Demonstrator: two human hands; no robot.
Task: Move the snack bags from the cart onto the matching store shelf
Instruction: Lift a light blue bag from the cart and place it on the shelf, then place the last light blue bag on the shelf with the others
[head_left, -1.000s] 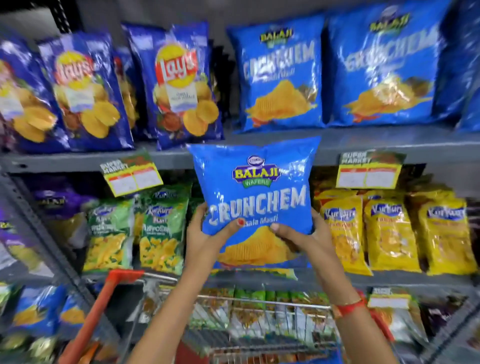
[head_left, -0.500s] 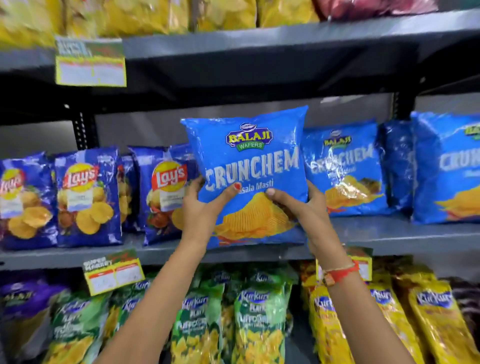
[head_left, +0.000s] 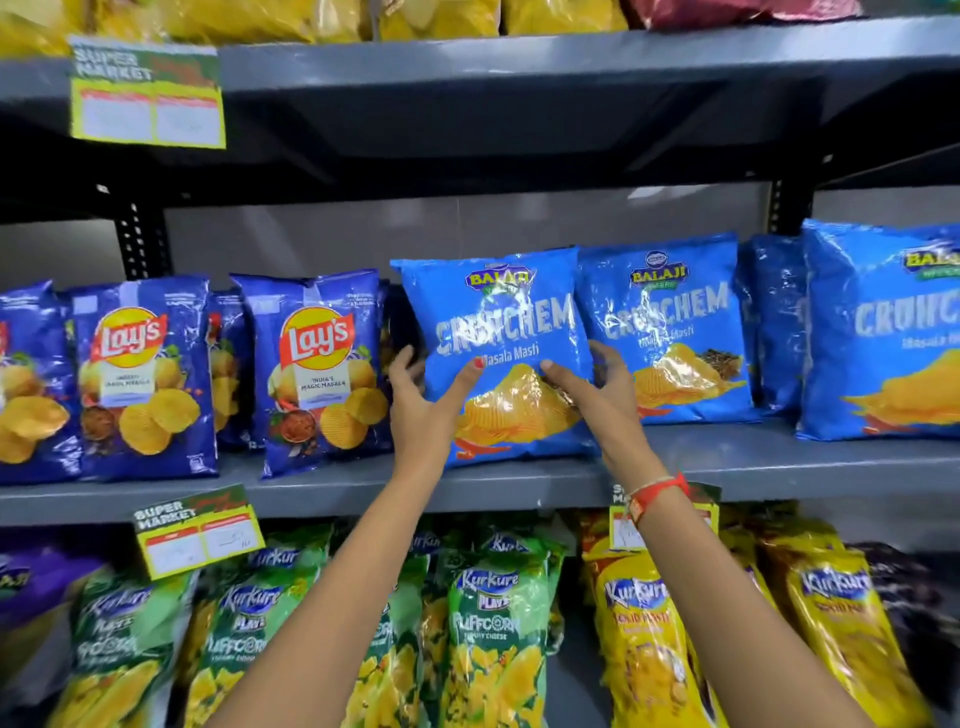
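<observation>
A blue Crunchem bag (head_left: 498, 353) is held upright between both hands: the left hand (head_left: 423, 405) grips its left edge, the right hand (head_left: 597, 387) its right edge, thumbs across the front. Its bottom rests near the front edge of the grey shelf (head_left: 727, 462), touching another Crunchem bag (head_left: 670, 332) beside Lay's bags (head_left: 317, 364).

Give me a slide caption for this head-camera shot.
Both hands set a Crunchem bag on the shelf.
</observation>
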